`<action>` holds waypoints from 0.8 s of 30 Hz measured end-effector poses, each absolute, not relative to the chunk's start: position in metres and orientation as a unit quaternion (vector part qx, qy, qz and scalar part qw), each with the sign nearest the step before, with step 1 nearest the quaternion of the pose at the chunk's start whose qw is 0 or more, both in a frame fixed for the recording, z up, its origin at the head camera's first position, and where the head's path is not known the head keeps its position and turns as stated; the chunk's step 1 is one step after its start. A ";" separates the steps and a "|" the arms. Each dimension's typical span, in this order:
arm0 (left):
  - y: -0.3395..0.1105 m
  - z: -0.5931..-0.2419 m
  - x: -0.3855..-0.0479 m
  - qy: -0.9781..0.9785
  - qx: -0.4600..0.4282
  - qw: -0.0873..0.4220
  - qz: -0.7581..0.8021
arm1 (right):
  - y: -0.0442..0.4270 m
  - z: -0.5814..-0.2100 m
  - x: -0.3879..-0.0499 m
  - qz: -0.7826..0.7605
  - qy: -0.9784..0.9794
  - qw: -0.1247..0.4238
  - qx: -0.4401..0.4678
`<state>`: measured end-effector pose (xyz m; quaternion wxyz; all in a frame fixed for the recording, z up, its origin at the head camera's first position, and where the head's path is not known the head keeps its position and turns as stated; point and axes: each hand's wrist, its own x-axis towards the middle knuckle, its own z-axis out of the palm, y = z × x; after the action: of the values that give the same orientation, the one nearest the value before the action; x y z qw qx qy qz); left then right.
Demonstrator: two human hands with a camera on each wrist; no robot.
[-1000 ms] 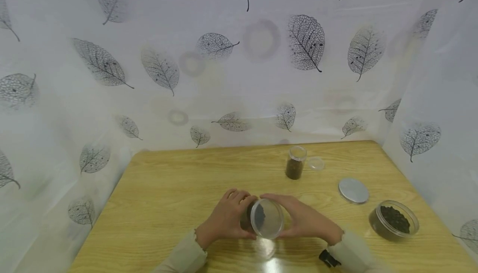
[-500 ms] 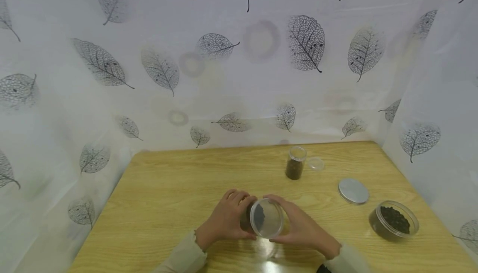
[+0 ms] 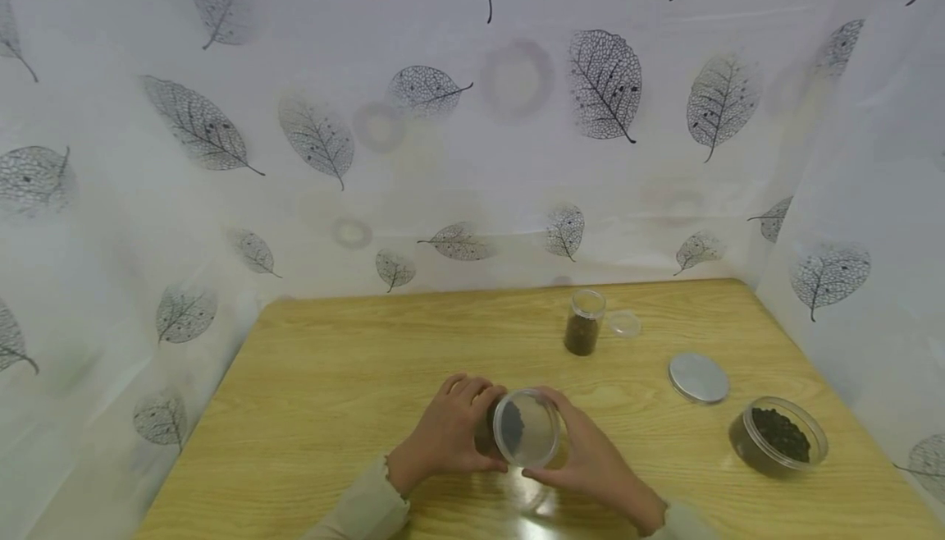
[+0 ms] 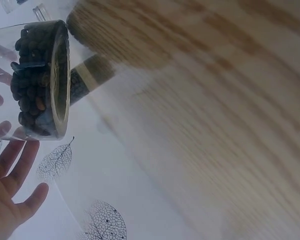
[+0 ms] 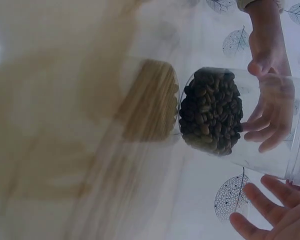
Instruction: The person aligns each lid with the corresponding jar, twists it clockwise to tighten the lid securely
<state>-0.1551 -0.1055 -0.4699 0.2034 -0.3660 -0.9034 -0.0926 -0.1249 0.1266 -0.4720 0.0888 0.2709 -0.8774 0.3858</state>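
Observation:
A clear jar holding dark beans is tilted on its side, its lidded end toward the right hand. My left hand grips its body, thumb below and fingers above. The right hand holds the rim of the translucent lid between the thumb and fingers, one fingertip at the top edge and one at the bottom. In the right wrist view the left hand shows behind the jar, and right-hand fingers lie beside the ribbed rim.
On the wooden table, a small uncovered jar of dark contents stands at the back beside a small clear lid. To the right lie a silver lid and a wide tub of dark beans. A leaf-patterned curtain surrounds the table.
My right hand has turned round the lid, its wrist dropping lower and leftward. The black object by the right sleeve has gone out of sight. The left hand and jar have barely moved.

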 end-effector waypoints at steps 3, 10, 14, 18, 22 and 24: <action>-0.105 -0.470 -0.156 -0.903 -0.366 0.204 -0.094 | 0.124 -0.471 -0.122 0.387 -0.882 0.092 0.252; -0.105 -0.470 -0.157 -0.901 -0.368 0.212 -0.090 | 0.128 -0.468 -0.123 0.375 -0.885 0.078 0.265; -0.105 -0.469 -0.159 -0.901 -0.368 0.212 -0.085 | 0.133 -0.462 -0.130 0.354 -0.881 0.069 0.306; -0.106 -0.468 -0.158 -0.902 -0.368 0.206 -0.085 | 0.141 -0.456 -0.140 0.350 -0.867 0.044 0.351; -0.105 -0.466 -0.157 -0.902 -0.371 0.202 -0.089 | 0.147 -0.450 -0.151 0.355 -0.850 0.003 0.390; -0.105 -0.466 -0.157 -0.903 -0.371 0.201 -0.086 | 0.149 -0.447 -0.157 0.350 -0.842 -0.009 0.410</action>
<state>-0.1568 -0.1046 -0.4663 0.2007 -0.3710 -0.9026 -0.0865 -0.1567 0.1488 -0.4474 -0.0086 0.4102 -0.8422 0.3498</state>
